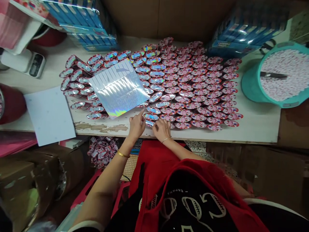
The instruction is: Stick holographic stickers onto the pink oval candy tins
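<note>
My left hand (137,126) is at the table's front edge. Its index finger stretches forward, the other fingers are partly curled, and a small pale strip shows at the fingertip. Beside it, my right hand (162,129) has its fingers bent and pressed together; what they grip is hidden. Between both hands is a packet with a shiny silver top (150,123). Rows of upright packets with pink oval tops (184,78) spread rightward. Packets with silver strips (156,73) on top stand in the middle and left. A holographic sticker sheet (120,93) lies over several of them.
A turquoise bucket (251,80) of small wrapped pieces, with a knife (274,75) on top, stands right. Wrapped blue boxes (84,22) are stacked behind left, more blue boxes (238,37) behind right. A white sheet (50,112) overhangs the front edge, near a red bucket (12,104).
</note>
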`<state>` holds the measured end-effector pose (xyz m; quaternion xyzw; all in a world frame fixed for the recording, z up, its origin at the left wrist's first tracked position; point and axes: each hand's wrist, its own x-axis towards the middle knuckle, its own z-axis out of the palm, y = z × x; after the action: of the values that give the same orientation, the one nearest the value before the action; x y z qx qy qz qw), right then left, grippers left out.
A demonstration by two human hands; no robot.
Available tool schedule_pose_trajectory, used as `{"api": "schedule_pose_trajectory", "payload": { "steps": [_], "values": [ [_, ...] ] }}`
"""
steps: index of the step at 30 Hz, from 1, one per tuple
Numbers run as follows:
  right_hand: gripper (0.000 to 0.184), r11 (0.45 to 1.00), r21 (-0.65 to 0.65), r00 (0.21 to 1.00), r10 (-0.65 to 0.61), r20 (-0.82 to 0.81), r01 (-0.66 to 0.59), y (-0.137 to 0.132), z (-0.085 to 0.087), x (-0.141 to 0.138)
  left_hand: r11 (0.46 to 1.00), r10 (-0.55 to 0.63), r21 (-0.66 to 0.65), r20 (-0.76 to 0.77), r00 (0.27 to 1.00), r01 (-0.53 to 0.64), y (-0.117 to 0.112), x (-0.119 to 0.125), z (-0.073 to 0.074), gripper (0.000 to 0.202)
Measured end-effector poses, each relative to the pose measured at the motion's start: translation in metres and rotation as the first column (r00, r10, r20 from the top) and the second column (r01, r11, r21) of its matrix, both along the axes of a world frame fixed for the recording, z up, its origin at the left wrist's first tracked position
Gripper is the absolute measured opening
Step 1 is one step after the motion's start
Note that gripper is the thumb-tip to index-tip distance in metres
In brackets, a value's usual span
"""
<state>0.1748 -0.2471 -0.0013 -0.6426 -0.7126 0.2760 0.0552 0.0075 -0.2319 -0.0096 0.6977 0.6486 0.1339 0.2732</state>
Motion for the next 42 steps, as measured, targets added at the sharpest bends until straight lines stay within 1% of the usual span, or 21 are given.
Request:
{"api": "schedule_pose_trajectory", "payload": {
  "steps": [3, 7, 9, 11, 13, 14, 16, 18, 20, 21, 23, 25, 26, 27, 29, 31, 32, 35, 37, 39, 42],
  "values": [
    [0.014, 1.000, -0.007, 0.999, 0.012, 0.043, -0.011, 0.001, 0.000, -0.002, 0.999, -0.030, -0.013, -0.032, 0.999, 0.030, 0.001, 0.000, 0.000, 0.059],
    [0.008, 0.998, -0.042, 0.998, -0.044, 0.055, 0.046, 0.001, -0.001, -0.004, 1.000, -0.011, -0.004, -0.015, 1.000, 0.011, -0.001, 0.001, -0.003, 0.060],
    [0.006, 0.995, -0.058, 0.997, -0.074, 0.029, 0.076, 0.001, -0.001, -0.004, 0.999, 0.049, 0.019, 0.007, 0.999, -0.049, -0.002, 0.001, -0.007, 0.061],
    [0.009, 0.993, -0.067, 0.995, -0.100, -0.031, 0.098, 0.001, 0.000, -0.001, 0.988, 0.146, 0.052, 0.048, 0.988, -0.149, -0.002, 0.000, -0.008, 0.060],
    [0.015, 0.991, -0.066, 0.982, -0.127, -0.141, 0.118, 0.000, 0.002, 0.004, 0.963, 0.239, 0.094, 0.127, 0.963, -0.251, -0.002, -0.001, -0.003, 0.053],
    [0.018, 0.989, -0.059, 0.966, -0.145, -0.214, 0.136, 0.000, 0.003, 0.009, 0.949, 0.270, 0.116, 0.178, 0.946, -0.293, -0.002, -0.001, 0.003, 0.046],
    [0.024, 0.977, -0.051, 0.903, -0.212, -0.373, 0.209, -0.001, 0.007, 0.023, 0.929, 0.293, 0.136, 0.295, 0.909, -0.344, -0.006, 0.004, 0.020, 0.032],
    [0.035, 0.939, -0.110, 0.790, -0.334, -0.514, 0.325, -0.004, 0.010, 0.040, 0.932, 0.292, 0.077, 0.417, 0.860, -0.354, -0.012, 0.015, 0.040, 0.022],
    [0.049, 0.877, -0.270, 0.648, -0.476, -0.595, 0.397, -0.009, 0.014, 0.058, 0.941, 0.315, -0.066, 0.536, 0.783, -0.333, -0.020, 0.033, 0.055, 0.018],
    [0.056, 0.843, -0.364, 0.584, -0.538, -0.608, 0.397, -0.013, 0.015, 0.065, 0.935, 0.345, -0.149, 0.587, 0.732, -0.321, -0.024, 0.043, 0.058, 0.018],
    [0.061, 0.787, -0.504, 0.505, -0.615, -0.605, 0.355, -0.020, 0.019, 0.077, 0.900, 0.435, -0.297, 0.659, 0.614, -0.319, -0.031, 0.065, 0.059, 0.020],
    [0.054, 0.764, -0.552, 0.466, -0.643, -0.608, 0.334, -0.027, 0.021, 0.084, 0.851, 0.525, -0.408, 0.688, 0.501, -0.332, -0.037, 0.084, 0.053, 0.023],
    [0.050, 0.760, -0.553, 0.450, -0.648, -0.614, 0.341, -0.029, 0.022, 0.085, 0.829, 0.559, -0.449, 0.689, 0.461, -0.335, -0.039, 0.091, 0.049, 0.025],
    [0.048, 0.757, -0.542, 0.432, -0.653, -0.622, 0.364, -0.030, 0.023, 0.087, 0.812, 0.583, -0.478, 0.688, 0.431, -0.335, -0.040, 0.097, 0.045, 0.026],
    [0.047, 0.739, -0.511, 0.396, -0.670, -0.627, 0.439, -0.030, 0.022, 0.089, 0.796, 0.605, -0.506, 0.685, 0.406, -0.334, -0.041, 0.104, 0.041, 0.025],
    [0.049, 0.714, -0.498, 0.381, -0.691, -0.615, 0.491, -0.029, 0.020, 0.092, 0.796, 0.605, -0.507, 0.686, 0.404, -0.330, -0.039, 0.107, 0.039, 0.024],
    [0.050, 0.710, -0.504, 0.383, -0.696, -0.607, 0.491, -0.028, 0.019, 0.093, 0.799, 0.601, -0.507, 0.688, 0.407, -0.324, -0.038, 0.107, 0.038, 0.023],
    [0.047, 0.735, -0.526, 0.406, -0.676, -0.615, 0.429, -0.027, 0.014, 0.096, 0.808, 0.589, -0.512, 0.685, 0.429, -0.291, -0.032, 0.106, 0.031, 0.023],
    [0.040, 0.762, -0.495, 0.440, -0.646, -0.624, 0.417, -0.026, 0.010, 0.096, 0.818, 0.574, -0.503, 0.670, 0.471, -0.280, -0.028, 0.104, 0.023, 0.023],
    [0.034, 0.795, -0.421, 0.517, -0.605, -0.605, 0.437, -0.025, 0.007, 0.096, 0.842, 0.536, -0.452, 0.639, 0.552, -0.295, -0.024, 0.103, 0.015, 0.021],
    [0.026, 0.875, -0.213, 0.722, -0.480, -0.498, 0.435, -0.021, 0.004, 0.097, 0.917, 0.398, -0.253, 0.522, 0.754, -0.309, -0.018, 0.101, 0.004, 0.016]
  ]
}}
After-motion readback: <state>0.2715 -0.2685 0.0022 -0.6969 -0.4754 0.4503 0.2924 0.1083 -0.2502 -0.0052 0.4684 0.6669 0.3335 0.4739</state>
